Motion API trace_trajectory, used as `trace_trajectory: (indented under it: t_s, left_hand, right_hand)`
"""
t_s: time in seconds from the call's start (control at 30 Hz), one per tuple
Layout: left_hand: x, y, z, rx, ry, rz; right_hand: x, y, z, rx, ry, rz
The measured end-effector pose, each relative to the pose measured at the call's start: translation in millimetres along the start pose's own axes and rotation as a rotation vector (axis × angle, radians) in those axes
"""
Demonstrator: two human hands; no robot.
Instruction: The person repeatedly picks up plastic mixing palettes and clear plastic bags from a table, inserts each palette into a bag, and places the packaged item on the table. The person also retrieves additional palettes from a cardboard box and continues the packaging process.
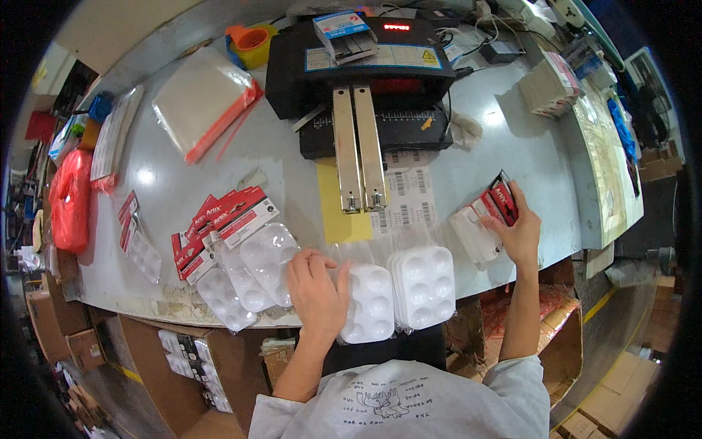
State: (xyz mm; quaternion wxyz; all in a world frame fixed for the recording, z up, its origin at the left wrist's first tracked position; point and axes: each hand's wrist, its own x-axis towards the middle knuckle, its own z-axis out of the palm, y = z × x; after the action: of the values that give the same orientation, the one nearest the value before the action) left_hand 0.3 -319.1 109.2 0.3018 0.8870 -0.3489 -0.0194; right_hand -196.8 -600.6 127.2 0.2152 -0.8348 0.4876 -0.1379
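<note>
Head view: the left hand (316, 293) lies palm down at the near edge of the grey worktop (512, 146), fingers (311, 262) spread and released, resting on the left side of a white six-well palette (369, 304). Just right of it, touching, stands a second stack of white palettes (424, 285), also showing six wells; how many lie in each stack cannot be told.

The right hand (521, 233) reaches out to the right, fingers grasping one red header card (504, 201) at the top of a small stack of bagged palettes (475, 234) lying near the worktop's right edge.

Left of the left hand, a fanned heap of bagged palettes with red cards (227, 241) spreads toward the near edge; about five or six overlap, the exact count unclear. Further left, apart from the heap, lies one more bagged palette (139, 245).

In the middle, behind the two stacks, a black sealing machine (365, 66) stands with two metal bars (358, 150) running toward the person. One yellow sheet (340, 212) and one sheet of barcode labels (409, 194) lie beneath the bars. One small blue-and-white box (342, 29) sits on the machine.

At the far left lie a pile of clear bags (201, 99) with red strips, one orange tape holder (252, 44), and one red plastic bag (72, 197) at the worktop's edge. Cardboard boxes (80, 344) stand on the floor below
</note>
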Motion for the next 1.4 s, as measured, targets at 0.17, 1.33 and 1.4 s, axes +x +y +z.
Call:
trace_trajectory:
  t_s: [0.17,1.33,1.4]
  left_hand:
    - [1,-8,-7,0.032,0.028,0.037]
    - [-7,20,-30,-0.819,0.068,-0.414]
    - [-4,21,-29,-0.773,-0.006,-0.427]
  right_hand:
    - [-1,-22,-8,0.046,0.121,0.052]
    - [-50,-116,13,0.946,-0.868,0.14]
    - [-53,-116,17,0.906,-0.906,0.227]
